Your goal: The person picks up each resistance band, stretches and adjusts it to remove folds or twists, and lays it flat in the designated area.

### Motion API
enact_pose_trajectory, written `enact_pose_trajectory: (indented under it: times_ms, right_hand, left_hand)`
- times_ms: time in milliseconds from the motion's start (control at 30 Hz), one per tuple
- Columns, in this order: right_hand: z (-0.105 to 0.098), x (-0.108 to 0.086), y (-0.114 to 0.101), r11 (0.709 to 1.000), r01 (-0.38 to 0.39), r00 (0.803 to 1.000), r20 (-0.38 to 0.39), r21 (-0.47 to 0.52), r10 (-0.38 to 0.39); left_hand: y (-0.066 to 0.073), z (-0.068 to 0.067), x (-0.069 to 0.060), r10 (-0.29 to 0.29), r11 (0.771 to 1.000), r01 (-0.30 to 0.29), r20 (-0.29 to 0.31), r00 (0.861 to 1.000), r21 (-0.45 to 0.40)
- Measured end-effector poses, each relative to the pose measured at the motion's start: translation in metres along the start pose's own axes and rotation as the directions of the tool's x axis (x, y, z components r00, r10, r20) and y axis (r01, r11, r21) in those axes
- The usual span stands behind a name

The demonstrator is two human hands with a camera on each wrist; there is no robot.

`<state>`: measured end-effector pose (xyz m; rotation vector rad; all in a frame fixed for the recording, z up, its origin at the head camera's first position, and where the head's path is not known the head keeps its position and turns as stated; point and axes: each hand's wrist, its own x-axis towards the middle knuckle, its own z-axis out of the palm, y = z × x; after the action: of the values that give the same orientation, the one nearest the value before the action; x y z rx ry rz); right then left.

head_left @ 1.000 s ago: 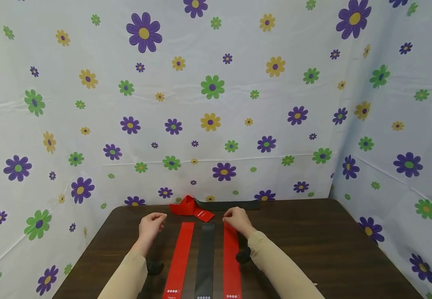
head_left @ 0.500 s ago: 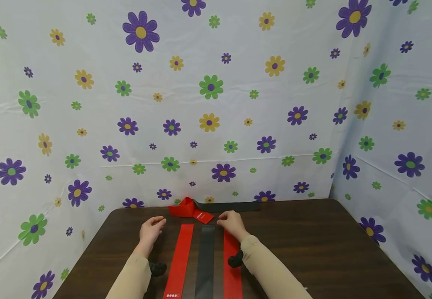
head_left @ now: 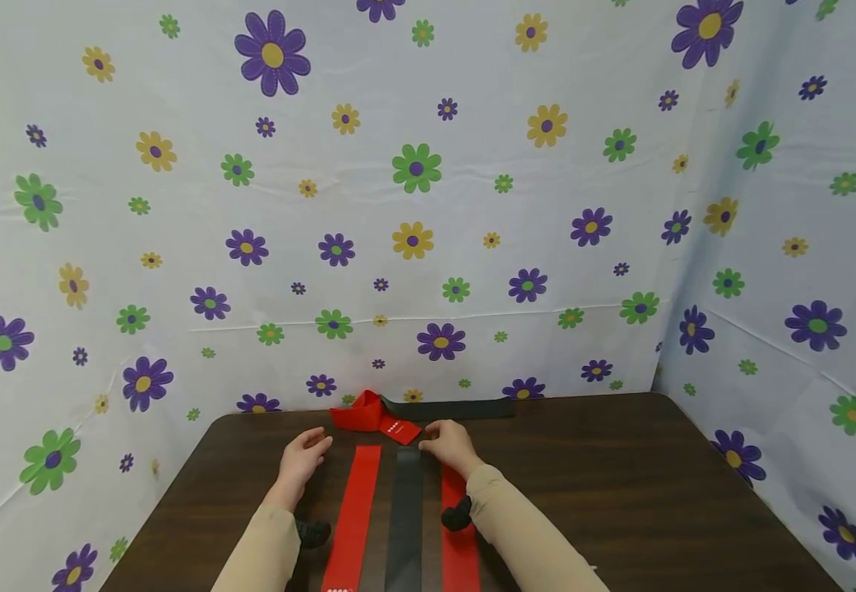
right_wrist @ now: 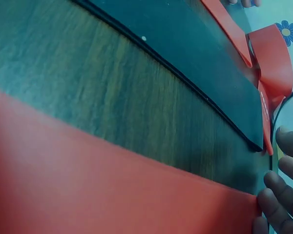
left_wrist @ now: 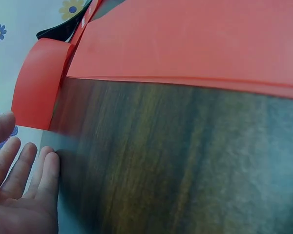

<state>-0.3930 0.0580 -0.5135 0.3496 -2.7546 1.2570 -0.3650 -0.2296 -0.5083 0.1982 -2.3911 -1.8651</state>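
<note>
Head view: left hand (head_left: 300, 464) beside left red strip (head_left: 355, 510), right hand (head_left: 451, 446) at far end of right red strip (head_left: 460, 563), fingers slightly spread.

White sheeting (head_left: 357, 205) with purple, green and yellow flowers (head_left: 416, 168) rises behind and beside a dark wood-grained table (head_left: 590, 477)

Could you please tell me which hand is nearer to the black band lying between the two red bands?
Right. The right hand is beside the far end of the black band; the left hand is farther left, beyond the left red band.
</note>
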Motion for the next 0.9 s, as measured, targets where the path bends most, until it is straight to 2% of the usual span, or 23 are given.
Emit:
enact_pose_trajectory:
  times_ms: [167, 333, 533, 667, 900]
  right_hand:
    - [0.003, 0.001, -0.002, 0.999, -0.020, 1.000, 0.012, -0.036, 0.020]
    - [0.008, 0.003, -0.004, 0.996, -0.059, 0.998, -0.010, -0.069, 0.058]
    - [0.012, 0.006, -0.007, 0.985, -0.108, 0.994, -0.004, -0.135, 0.109]
    - [0.013, 0.007, -0.009, 0.976, -0.100, 0.994, 0.018, -0.191, 0.105]
    - [0.016, 0.012, -0.008, 0.969, -0.119, 0.992, 0.021, -0.218, 0.126]
  left_hand:
    - [-0.004, -0.002, 0.006, 0.052, 0.998, -0.051, 0.034, 0.998, -0.042]
    - [-0.003, -0.001, 0.016, -0.010, 1.000, 0.009, 0.086, 0.996, 0.012]
    - [0.003, 0.005, 0.023, -0.030, 0.994, 0.014, 0.149, 0.988, 0.108]
    - [0.004, 0.008, 0.028, -0.041, 0.991, 0.021, 0.150, 0.988, 0.132]
    - [0.007, 0.010, 0.035, -0.036, 0.991, 0.014, 0.160, 0.986, 0.137]
